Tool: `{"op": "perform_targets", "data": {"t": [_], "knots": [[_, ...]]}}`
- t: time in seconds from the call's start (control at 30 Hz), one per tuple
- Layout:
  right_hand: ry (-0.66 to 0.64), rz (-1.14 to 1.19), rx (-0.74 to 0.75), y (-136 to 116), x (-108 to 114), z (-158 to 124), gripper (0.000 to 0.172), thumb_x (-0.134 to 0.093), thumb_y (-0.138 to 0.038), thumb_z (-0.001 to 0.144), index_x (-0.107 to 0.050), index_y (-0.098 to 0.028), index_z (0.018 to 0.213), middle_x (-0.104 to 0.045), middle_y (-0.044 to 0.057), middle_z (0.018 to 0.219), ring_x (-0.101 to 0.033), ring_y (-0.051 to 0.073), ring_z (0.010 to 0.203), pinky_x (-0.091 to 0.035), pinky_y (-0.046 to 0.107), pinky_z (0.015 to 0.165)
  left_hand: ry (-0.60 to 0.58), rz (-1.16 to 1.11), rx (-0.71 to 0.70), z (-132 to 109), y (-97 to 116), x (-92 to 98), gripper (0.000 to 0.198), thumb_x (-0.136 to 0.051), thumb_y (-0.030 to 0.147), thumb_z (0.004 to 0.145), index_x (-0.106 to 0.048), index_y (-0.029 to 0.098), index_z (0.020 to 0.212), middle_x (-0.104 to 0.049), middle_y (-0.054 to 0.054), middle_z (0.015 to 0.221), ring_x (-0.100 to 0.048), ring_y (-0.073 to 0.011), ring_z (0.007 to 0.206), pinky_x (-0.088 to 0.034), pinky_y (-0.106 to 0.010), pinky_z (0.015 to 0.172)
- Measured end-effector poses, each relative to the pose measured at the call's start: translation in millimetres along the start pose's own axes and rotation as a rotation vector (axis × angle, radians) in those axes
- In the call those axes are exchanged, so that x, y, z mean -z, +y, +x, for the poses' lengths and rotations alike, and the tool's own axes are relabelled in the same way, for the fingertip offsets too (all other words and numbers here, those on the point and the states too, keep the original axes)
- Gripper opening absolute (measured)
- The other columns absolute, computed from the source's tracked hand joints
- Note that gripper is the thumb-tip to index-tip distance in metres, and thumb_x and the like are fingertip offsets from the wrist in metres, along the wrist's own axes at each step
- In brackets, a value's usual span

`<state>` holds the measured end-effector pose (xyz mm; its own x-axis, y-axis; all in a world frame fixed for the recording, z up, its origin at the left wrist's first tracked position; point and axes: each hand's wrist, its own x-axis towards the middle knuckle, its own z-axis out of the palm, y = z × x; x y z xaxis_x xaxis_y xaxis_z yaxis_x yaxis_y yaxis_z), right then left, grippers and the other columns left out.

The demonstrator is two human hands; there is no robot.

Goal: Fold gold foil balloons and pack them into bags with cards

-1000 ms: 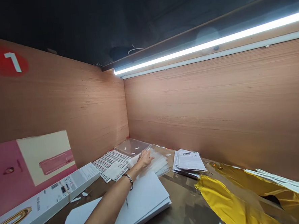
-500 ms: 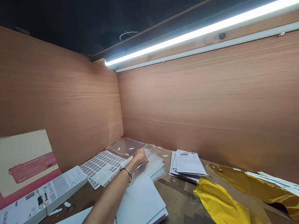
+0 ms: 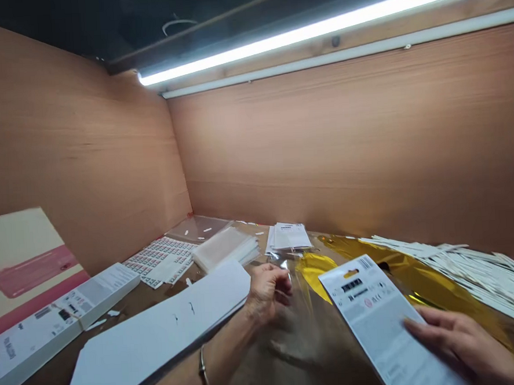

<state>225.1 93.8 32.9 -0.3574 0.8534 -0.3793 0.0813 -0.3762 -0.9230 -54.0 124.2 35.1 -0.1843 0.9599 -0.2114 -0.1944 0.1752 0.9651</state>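
Observation:
My left hand [image 3: 269, 290], a bracelet on its wrist, is closed with thumb and fingers pinching the top of a clear plastic bag [image 3: 298, 335]. The bag hangs over the brown table and is hard to make out against it. On the right, my right hand [image 3: 460, 340] grips a printed packaging card [image 3: 375, 319] by its lower right side, thumb on top. The card has a hang hole and barcode at its upper end and tilts toward the left. Beyond my left hand lies a stack of clear bags [image 3: 225, 248]. White sheets [image 3: 161, 332] lie beside my left forearm.
Sticker sheets [image 3: 163, 261] lie at the back left, beside a long white box [image 3: 60, 329] in front of a pink board [image 3: 26, 264]. Further printed cards [image 3: 289, 237] sit at the back. Gold foil [image 3: 437, 292] and white strips [image 3: 475, 272] cover the right side.
My left hand has moved from the bag stack toward me and right, pulling a clear bag along. My right hand has come into view with a printed card. The view has shifted right.

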Motion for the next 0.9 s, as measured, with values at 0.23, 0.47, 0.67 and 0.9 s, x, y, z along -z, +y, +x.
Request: {"op": "perform_targets", "data": {"t": [0.23,0.47,0.67,0.9], "knots": [[0.2,-0.223,-0.06,22,16,-9,0.025,-0.067,-0.038,0.06,-0.063,-0.014,0.067,-0.067,0.005,0.059,-0.062,0.018,0.053,-0.046,0.024,0.046,-0.107,-0.006,0.244,-52,-55,-36.0,0.021,-0.056,0.026,0.065,-0.039,0.017,0.059,-0.051,0.003,0.043,-0.049,-0.013,0.034,-0.041,-0.025,0.028],[0.18,-0.208,-0.029,38,29,-11,0.027,-0.066,-0.039,0.061,-0.062,-0.014,0.069,-0.067,0.004,0.059,-0.061,0.018,0.053,-0.045,0.024,0.047,-0.289,0.209,0.43,-42,-34,-16.4,0.013,-0.059,0.009,0.061,-0.048,0.011,0.053,-0.056,-0.008,0.042,-0.055,-0.0241,0.034,-0.043,-0.034,0.024],[0.055,-0.164,-0.075,22,25,-54,0.032,-0.066,-0.043,0.06,-0.063,-0.013,0.072,-0.068,0.007,0.067,-0.062,0.02,0.057,-0.046,0.026,0.051,-0.249,0.159,0.417,-50,-48,-19.0,0.02,-0.059,0.018,0.069,-0.047,0.012,0.055,-0.055,-0.004,0.041,-0.055,-0.0186,0.034,-0.045,-0.027,0.028],[0.018,0.139,-0.273,64,-28,-79,0.021,-0.068,-0.02,0.048,-0.059,-0.017,0.067,-0.065,0.001,0.059,-0.062,0.018,0.057,-0.043,0.021,0.046,-0.221,0.025,0.371,-62,-56,-31.7,0.021,-0.056,0.022,0.073,-0.044,0.013,0.059,-0.056,-0.003,0.043,-0.057,-0.0182,0.037,-0.046,-0.028,0.03]]}}
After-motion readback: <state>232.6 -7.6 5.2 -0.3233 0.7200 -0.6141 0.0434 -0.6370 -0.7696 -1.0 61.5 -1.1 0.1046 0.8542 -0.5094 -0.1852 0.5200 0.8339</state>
